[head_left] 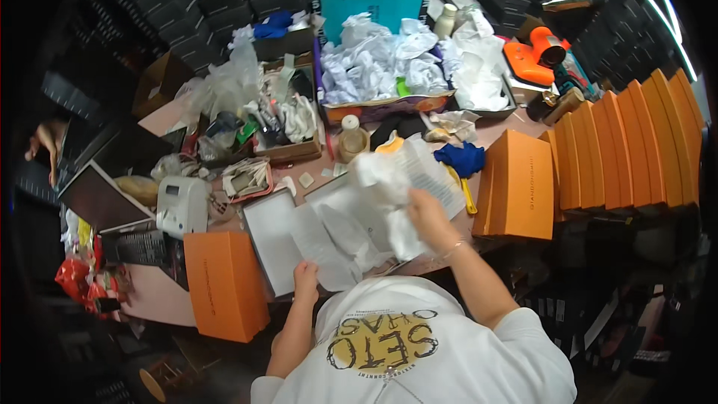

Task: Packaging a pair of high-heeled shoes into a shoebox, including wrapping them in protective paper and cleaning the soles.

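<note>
A shallow open box [269,239] lies before me, its grey-white lid or side panel to the left. White tissue paper [325,236] spreads over it and hangs past its near edge. My left hand [305,278] is closed at the near edge of that sheet, fingers curled on its border. Above the box's right part, my right hand [430,218] grips a crumpled white paper bundle [385,187], blurred by motion. Whether anything is wrapped inside cannot be seen. Behind the bundle lies a printed white sheet [430,176].
Orange boxes stand at the left [224,284], at the right [516,187], and in a long row [621,150]. A carton [389,111] heaped with crumpled white paper is at the back. Nearby are a bottle [351,138], a yellow-handled tool [467,191] and a white label printer [183,206].
</note>
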Tool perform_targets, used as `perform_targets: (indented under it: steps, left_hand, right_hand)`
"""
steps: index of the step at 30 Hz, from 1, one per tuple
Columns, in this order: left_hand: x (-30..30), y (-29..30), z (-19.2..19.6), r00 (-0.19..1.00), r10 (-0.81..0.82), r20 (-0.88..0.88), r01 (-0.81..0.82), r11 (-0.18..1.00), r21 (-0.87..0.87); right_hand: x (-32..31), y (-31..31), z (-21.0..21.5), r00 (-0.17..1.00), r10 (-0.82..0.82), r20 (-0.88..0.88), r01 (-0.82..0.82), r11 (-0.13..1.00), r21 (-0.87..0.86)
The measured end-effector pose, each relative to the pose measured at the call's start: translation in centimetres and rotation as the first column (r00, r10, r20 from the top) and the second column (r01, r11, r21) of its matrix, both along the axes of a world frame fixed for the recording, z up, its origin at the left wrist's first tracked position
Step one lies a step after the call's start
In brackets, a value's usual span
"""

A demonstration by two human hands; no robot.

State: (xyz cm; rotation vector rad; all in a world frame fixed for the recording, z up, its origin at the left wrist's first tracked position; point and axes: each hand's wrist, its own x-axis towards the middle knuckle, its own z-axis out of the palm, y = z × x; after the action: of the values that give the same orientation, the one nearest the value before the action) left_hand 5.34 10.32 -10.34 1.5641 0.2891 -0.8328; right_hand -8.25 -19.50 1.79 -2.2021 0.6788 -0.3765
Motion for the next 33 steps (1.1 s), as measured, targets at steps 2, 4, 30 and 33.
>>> perform_targets:
  steps: [2,4,30,33]
  left_hand:
    - [-1.0,-1.8,1.4,0.99,0.125,0.058,-0.116,0.984,-0.136]
    - [-1.2,-2.2,-0.9,0.989,0.143,0.047,-0.136,0.983,-0.123]
    - [6.5,5.6,2.0,0.931,0.18,0.317,-0.176,0.983,-0.043]
    - [7.0,7.5,1.4,0.964,0.044,0.264,-0.052,0.998,0.022]
  right_hand:
    - [-3.5,-5.1,0.7,0.993,-0.112,0.03,0.116,0.935,-0.336]
    - [-6.0,-9.2,-0.5,0.946,-0.304,-0.114,0.231,0.877,-0.422]
    - [2.3,6.8,-6.9,0.963,0.226,-0.148,-0.169,0.931,0.324]
    - [2.8,10.1,-14.0,0.799,0.275,-0.535,-0.28,0.957,0.075]
